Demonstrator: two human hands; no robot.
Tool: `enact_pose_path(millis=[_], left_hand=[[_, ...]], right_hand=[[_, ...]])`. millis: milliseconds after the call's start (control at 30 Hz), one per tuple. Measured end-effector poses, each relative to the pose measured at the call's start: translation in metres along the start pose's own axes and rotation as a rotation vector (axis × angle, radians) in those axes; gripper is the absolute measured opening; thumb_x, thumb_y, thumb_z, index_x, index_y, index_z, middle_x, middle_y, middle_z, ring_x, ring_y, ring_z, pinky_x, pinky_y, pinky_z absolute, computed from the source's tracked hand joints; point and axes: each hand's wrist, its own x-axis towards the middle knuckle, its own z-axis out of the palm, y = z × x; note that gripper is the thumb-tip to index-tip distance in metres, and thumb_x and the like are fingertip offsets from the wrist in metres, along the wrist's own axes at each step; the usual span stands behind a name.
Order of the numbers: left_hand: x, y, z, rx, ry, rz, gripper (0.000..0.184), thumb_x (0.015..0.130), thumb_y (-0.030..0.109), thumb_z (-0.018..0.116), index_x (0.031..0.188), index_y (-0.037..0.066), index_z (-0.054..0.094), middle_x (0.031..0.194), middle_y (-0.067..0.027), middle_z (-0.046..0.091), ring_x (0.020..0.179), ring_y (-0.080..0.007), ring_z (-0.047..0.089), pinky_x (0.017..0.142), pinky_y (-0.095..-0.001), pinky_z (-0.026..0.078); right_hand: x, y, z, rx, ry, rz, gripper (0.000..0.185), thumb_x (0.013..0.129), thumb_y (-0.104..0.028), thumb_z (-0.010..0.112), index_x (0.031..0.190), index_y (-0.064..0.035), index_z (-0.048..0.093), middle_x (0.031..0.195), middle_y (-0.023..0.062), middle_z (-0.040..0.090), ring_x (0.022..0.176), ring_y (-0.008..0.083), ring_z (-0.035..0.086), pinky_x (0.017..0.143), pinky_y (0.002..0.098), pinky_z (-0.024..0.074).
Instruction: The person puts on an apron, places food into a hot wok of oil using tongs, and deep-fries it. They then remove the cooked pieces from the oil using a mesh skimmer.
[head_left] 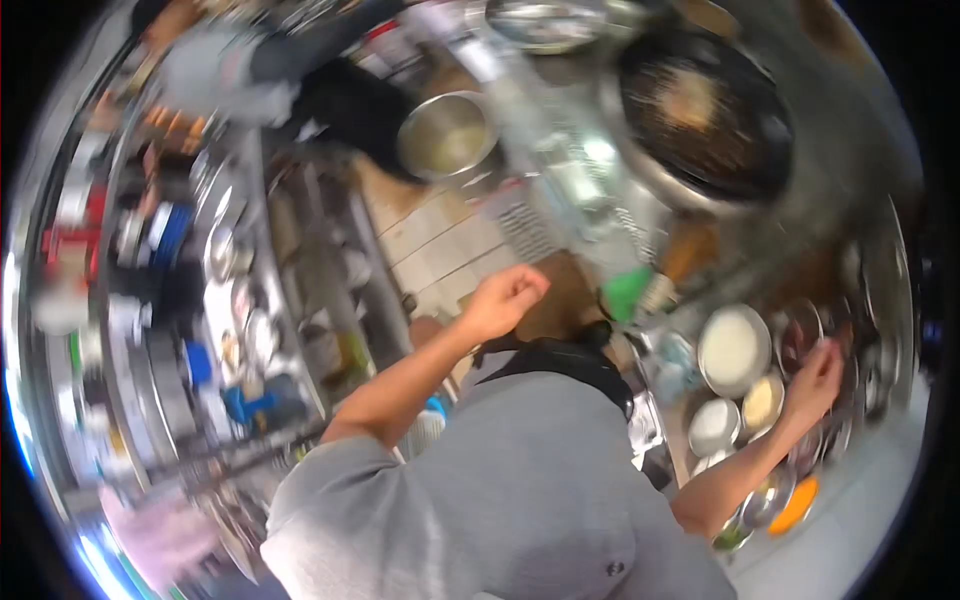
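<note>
Hanging by open floor (432,240), left hand (508,300) curls fingers narrow; for right hand (816,382), near bowls (735,391), I can't tell.

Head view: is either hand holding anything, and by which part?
Left hand: loosely curled, no held thing visible. Right hand: too blurred to tell.

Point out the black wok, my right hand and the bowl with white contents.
Black wok (768,125): head view, bare inner wall at its right.
Right hand (817,380): head view, middle of the hand.
Bowl with white contents (740,391): head view, its lower rim.
</note>
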Motion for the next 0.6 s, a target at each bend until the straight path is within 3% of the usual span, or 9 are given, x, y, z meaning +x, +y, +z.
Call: enact_pose_path(millis=[67, 133, 200, 267, 333, 400, 433, 533, 600], left_hand=[[-0.019, 0.005, -0.035, -0.013, 0.195, 0.062, 0.014, 0.099, 0.013, 0.063, 0.108, 0.004, 0.069, 0.086, 0.0025, 0.065, 0.08, -0.004, 0.055, 0.07, -0.024, 0.047], [-0.051, 0.024, -0.066, -0.02, 0.294, -0.042, 0.015, 0.099, 0.017, 0.064, 0.107, 0.005, 0.07, 0.084, 0.0025, 0.064, 0.077, -0.0044, 0.053, 0.068, -0.0248, 0.046], [-0.081, -0.006, -0.093, -0.035, 0.394, 0.003, 0.015, 0.098, 0.018, 0.065, 0.106, 0.006, 0.07, 0.082, 0.0027, 0.063, 0.074, -0.0049, 0.052, 0.065, -0.0255, 0.045], [-0.111, -0.039, -0.128, -0.045, 0.439, 0.059, 0.016, 0.097, 0.019, 0.066, 0.106, 0.006, 0.07, 0.08, 0.0029, 0.063, 0.07, -0.0055, 0.051, 0.063, -0.0262, 0.044], [-0.138, -0.076, -0.162, -0.098, 0.583, 0.06, 0.017, 0.094, 0.02, 0.068, 0.102, 0.005, 0.071, 0.075, -0.0026, 0.066, 0.072, -0.0122, 0.06, 0.069, -0.0301, 0.051], [-0.163, -0.134, -0.207, -0.296, 0.726, -0.002, 0.019, 0.095, 0.019, 0.066, 0.105, 0.003, 0.07, 0.086, -0.0051, 0.069, 0.073, -0.0132, 0.062, 0.07, -0.031, 0.052], [-0.183, -0.14, -0.234, -0.324, 0.841, -0.102, 0.015, 0.096, 0.013, 0.064, 0.108, 0.008, 0.071, 0.082, 0.0032, 0.065, 0.068, -0.0062, 0.056, 0.06, -0.0249, 0.047], [-0.235, -0.18, -0.31, -0.773, 1.239, -0.1, 0.015, 0.096, 0.012, 0.06, 0.11, 0.008, 0.067, 0.074, 0.0038, 0.057, 0.055, -0.0055, 0.046, 0.045, -0.0234, 0.036], [-0.274, -0.184, -0.361, -0.991, 1.375, -0.076, 0.014, 0.097, 0.015, 0.059, 0.11, 0.009, 0.061, 0.067, 0.0035, 0.049, 0.05, -0.007, 0.043, 0.044, -0.0227, 0.035]], right_hand=[[-0.035, -0.029, 0.071, 0.138, -0.518, 0.075, 0.059, 0.101, -0.049, 0.057, 0.133, 0.0003, 0.062, 0.122, 0.0242, 0.069, 0.115, 0.0362, 0.065, 0.101, 0.0408, 0.048], [-0.077, -0.069, 0.13, -0.236, -0.602, -0.089, 0.076, 0.097, -0.059, 0.057, 0.136, 0.0064, 0.057, 0.128, 0.0292, 0.064, 0.12, 0.0421, 0.061, 0.104, 0.0445, 0.0447], [-0.1, -0.073, 0.18, -0.208, -0.714, -0.126, 0.092, 0.094, -0.067, 0.056, 0.137, 0.014, 0.052, 0.135, 0.0332, 0.059, 0.126, 0.0457, 0.056, 0.108, 0.0467, 0.041], [-0.111, -0.098, 0.205, -0.362, -0.787, 0.014, 0.107, 0.085, -0.076, 0.058, 0.133, 0.0187, 0.052, 0.132, 0.0372, 0.058, 0.124, 0.0457, 0.058, 0.103, 0.0469, 0.0474], [-0.106, -0.094, 0.233, -0.448, -0.945, 0.087, 0.106, 0.081, -0.079, 0.06, 0.132, 0.0139, 0.057, 0.121, 0.0352, 0.064, 0.11, 0.0456, 0.064, 0.087, 0.0524, 0.0555], [-0.12, -0.108, 0.233, -0.401, -0.958, 0.147, 0.099, 0.081, -0.076, 0.062, 0.13, 0.0098, 0.06, 0.116, 0.0328, 0.066, 0.103, 0.0443, 0.066, 0.078, 0.0522, 0.0564], [-0.126, -0.113, 0.235, -0.331, -0.974, 0.231, 0.092, 0.082, -0.074, 0.063, 0.128, 0.0057, 0.063, 0.111, 0.0303, 0.067, 0.096, 0.043, 0.067, 0.07, 0.052, 0.0573], [-0.111, -0.087, 0.267, -0.354, -1.031, 0.42, 0.079, 0.084, -0.068, 0.064, 0.127, -0.0011, 0.065, 0.104, 0.024, 0.068, 0.089, 0.0399, 0.065, 0.066, 0.052, 0.0549], [-0.108, -0.082, 0.27, -0.287, -1.033, 0.458, 0.069, 0.085, -0.059, 0.065, 0.124, -0.0018, 0.064, 0.108, 0.0202, 0.067, 0.086, 0.0391, 0.065, 0.063, 0.052, 0.0531]])
